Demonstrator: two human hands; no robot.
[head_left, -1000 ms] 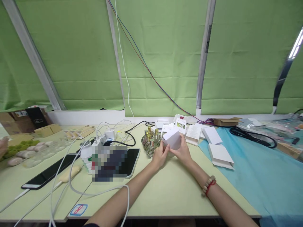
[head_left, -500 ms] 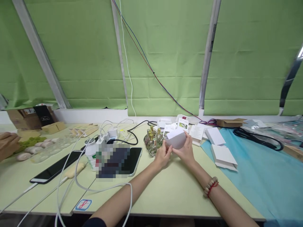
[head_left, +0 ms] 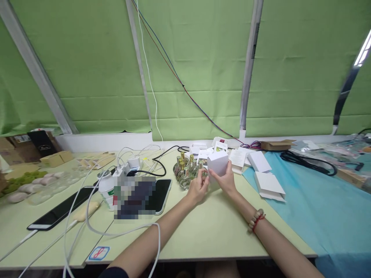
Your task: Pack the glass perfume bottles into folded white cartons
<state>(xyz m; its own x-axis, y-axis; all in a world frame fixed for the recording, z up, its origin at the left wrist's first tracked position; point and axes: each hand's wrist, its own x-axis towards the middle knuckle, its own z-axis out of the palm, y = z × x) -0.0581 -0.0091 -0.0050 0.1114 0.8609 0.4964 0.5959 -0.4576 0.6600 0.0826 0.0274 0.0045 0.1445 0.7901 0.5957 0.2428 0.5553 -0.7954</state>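
Note:
A small white box (head_left: 218, 163) stands upright above the table, gripped along its lower and right sides by my right hand (head_left: 226, 181). My left hand (head_left: 198, 188) has its fingers curled together just left of the box; what they hold, if anything, is hidden. Behind my left hand stands a cluster of several clear glass bottles (head_left: 184, 181) with gold tops. Two more white boxes, a lying one (head_left: 270, 183) and one farther back (head_left: 259, 161), rest at the right on the blue sheet.
Phones (head_left: 164, 195) lie left of my arms, near a white bottle (head_left: 106, 189) and a power strip with cables (head_left: 121, 173). White cables (head_left: 127, 233) loop across my left forearm. Printed white cards (head_left: 220, 146) lie behind the box. A blue sheet (head_left: 304, 208) covers the right side.
The white box has turned more upright in my right hand. My left hand has come off its lower left edge and drawn its fingers together. The view has shifted slightly right.

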